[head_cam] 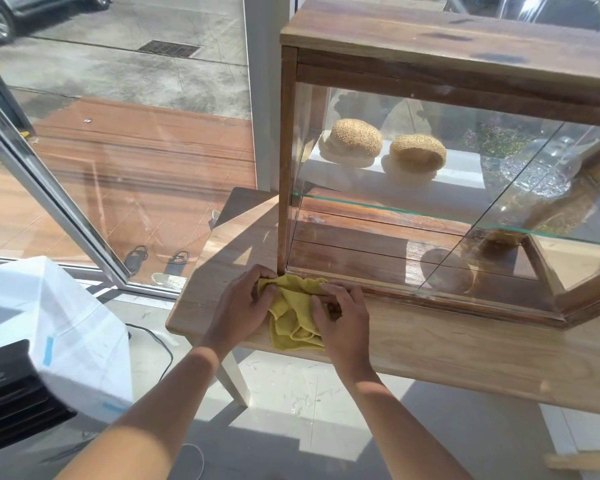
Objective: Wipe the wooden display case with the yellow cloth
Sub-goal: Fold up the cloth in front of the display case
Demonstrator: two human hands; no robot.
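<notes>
At the far left a white plastic-wrapped bulky object [59, 327] sits on the floor beside a black slatted appliance [11, 389], and behind them a slanted metal-framed glass pane [66, 209] looks out on a reddish wooden deck [146, 161] where pairs of sandals [156, 259] lie. A thin black cable [160, 344] trails across the pale floor toward the light wooden table [447, 351]. At the table's near left corner the left hand [239, 306] grips the left side of the crumpled yellow cloth [293, 317], fingers curled into its folds, and the right hand [343, 320] pinches the cloth's right side, thumb and fingers closed on the fabric. The cloth lies bunched on the tabletop, touching the bottom front-left corner of the wooden display case with glass panels [465, 53], right at the foot of its upright corner post [286, 150]. The case stands upright on the table, its long axis running left to right and angling away toward the right. Inside, two sesame-crusted round buns [388, 147] rest on a white tray upon a glass shelf [413, 211], with a clear cut-glass dish [537, 168] further right.
</notes>
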